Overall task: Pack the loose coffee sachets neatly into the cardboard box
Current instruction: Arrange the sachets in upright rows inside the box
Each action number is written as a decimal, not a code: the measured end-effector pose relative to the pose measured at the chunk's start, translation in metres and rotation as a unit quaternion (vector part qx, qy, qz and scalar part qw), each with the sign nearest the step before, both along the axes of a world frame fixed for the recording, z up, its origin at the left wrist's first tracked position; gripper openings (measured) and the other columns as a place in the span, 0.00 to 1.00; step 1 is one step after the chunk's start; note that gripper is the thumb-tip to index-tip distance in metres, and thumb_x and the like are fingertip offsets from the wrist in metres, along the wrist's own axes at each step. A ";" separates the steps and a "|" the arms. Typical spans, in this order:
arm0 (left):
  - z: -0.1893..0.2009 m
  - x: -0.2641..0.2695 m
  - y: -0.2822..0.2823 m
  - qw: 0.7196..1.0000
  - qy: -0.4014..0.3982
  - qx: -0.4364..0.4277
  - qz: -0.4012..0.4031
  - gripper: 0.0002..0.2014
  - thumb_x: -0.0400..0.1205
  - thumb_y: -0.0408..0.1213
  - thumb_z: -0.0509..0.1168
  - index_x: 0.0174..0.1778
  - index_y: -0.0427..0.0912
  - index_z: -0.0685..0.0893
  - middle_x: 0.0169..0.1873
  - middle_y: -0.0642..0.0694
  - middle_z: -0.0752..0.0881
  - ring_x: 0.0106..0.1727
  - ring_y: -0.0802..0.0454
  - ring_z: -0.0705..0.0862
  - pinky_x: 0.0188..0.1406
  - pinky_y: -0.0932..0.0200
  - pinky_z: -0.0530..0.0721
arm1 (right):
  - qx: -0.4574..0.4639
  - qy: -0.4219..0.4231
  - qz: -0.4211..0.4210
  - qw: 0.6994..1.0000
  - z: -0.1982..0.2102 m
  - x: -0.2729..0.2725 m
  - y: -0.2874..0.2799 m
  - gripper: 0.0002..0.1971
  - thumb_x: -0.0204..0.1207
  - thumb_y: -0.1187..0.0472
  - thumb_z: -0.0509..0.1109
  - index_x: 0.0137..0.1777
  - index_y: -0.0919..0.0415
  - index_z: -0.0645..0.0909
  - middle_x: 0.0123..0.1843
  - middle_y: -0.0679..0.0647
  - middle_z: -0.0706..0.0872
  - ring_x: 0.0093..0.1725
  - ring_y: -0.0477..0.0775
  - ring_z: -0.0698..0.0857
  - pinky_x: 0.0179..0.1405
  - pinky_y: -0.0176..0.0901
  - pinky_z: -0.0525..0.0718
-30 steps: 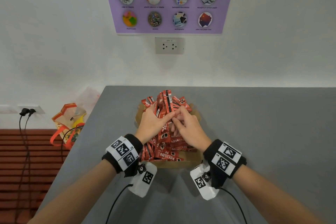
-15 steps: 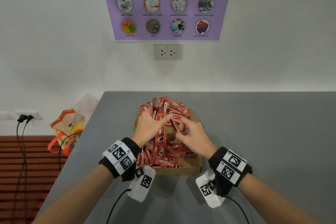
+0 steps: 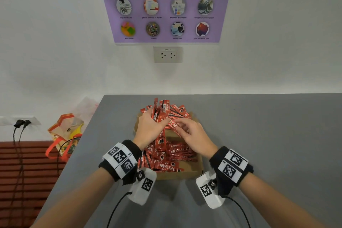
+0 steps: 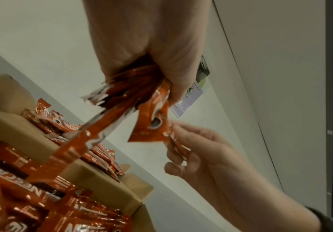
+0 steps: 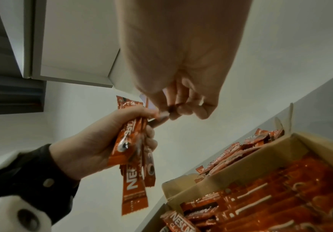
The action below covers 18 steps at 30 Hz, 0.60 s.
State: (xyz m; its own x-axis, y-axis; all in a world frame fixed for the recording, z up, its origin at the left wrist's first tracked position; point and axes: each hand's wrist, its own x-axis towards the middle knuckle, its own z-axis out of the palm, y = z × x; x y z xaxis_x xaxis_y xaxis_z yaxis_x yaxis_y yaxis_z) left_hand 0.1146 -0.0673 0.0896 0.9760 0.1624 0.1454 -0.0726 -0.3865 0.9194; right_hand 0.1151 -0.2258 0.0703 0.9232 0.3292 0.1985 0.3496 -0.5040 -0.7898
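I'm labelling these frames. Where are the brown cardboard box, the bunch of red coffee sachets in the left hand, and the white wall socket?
brown cardboard box (image 3: 192, 169): head view, near right corner.
bunch of red coffee sachets (image 5: 131, 138): right wrist view, front sachet.
white wall socket (image 3: 167, 55): head view, faceplate centre.

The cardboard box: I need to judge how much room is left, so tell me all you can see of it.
The cardboard box is plain brown, shallow and open-topped, with flaps folded outward at its far side. It sits flat on the grey table, between the forearms. Red sachets lie flat in rows along its near part, while others are heaped loosely at its far end, some spilling over the rim. Bare cardboard floor shows in the middle. The left hand and right hand are above it; neither visibly touches it.
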 end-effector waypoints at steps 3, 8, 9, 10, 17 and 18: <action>-0.002 0.001 0.007 1.000 0.024 0.003 -0.005 0.08 0.73 0.35 0.73 0.46 0.46 0.84 0.40 0.49 0.89 0.42 0.52 0.88 0.49 0.50 0.87 | -0.014 -0.008 -0.016 1.000 0.003 0.003 -0.004 0.09 0.77 0.62 0.71 0.55 0.61 0.85 0.45 0.48 0.86 0.38 0.34 0.80 0.40 0.18 0.75; -0.001 0.000 0.009 0.998 0.060 -0.007 -0.035 0.08 0.73 0.34 0.74 0.43 0.48 0.82 0.39 0.48 0.89 0.38 0.50 0.89 0.41 0.58 0.87 | -0.053 -0.004 -0.024 0.998 0.006 0.005 -0.011 0.05 0.73 0.59 0.75 0.45 0.59 0.88 0.36 0.45 0.85 0.31 0.33 0.80 0.34 0.20 0.75; -0.001 0.001 0.011 0.996 0.075 -0.027 -0.032 0.08 0.74 0.34 0.74 0.44 0.46 0.82 0.40 0.46 0.89 0.38 0.50 0.89 0.40 0.57 0.87 | -0.055 -0.002 -0.013 0.998 0.007 0.005 -0.011 0.05 0.73 0.58 0.74 0.45 0.59 0.88 0.36 0.46 0.86 0.31 0.31 0.80 0.34 0.20 0.74; -0.001 0.002 0.012 0.995 0.088 -0.043 -0.031 0.08 0.74 0.35 0.73 0.46 0.44 0.82 0.41 0.44 0.89 0.39 0.48 0.89 0.41 0.56 0.88 | -0.052 0.000 0.003 0.999 0.008 0.005 -0.011 0.06 0.74 0.59 0.73 0.47 0.60 0.88 0.36 0.46 0.86 0.32 0.28 0.80 0.34 0.20 0.74; -0.001 0.001 0.015 0.993 0.094 -0.012 -0.068 0.07 0.74 0.33 0.73 0.45 0.43 0.83 0.38 0.47 0.89 0.37 0.53 0.89 0.38 0.61 0.85 | -0.081 0.016 0.058 0.995 0.009 0.009 -0.006 0.06 0.74 0.62 0.74 0.49 0.62 0.87 0.38 0.45 0.85 0.35 0.32 0.80 0.35 0.22 0.75; -0.001 0.000 0.015 0.994 0.087 0.000 -0.073 0.06 0.74 0.33 0.73 0.43 0.43 0.83 0.37 0.48 0.89 0.36 0.53 0.88 0.38 0.62 0.84 | -0.086 0.023 0.055 0.995 0.009 0.011 -0.007 0.06 0.73 0.62 0.75 0.49 0.61 0.88 0.40 0.47 0.86 0.36 0.35 0.81 0.36 0.22 0.76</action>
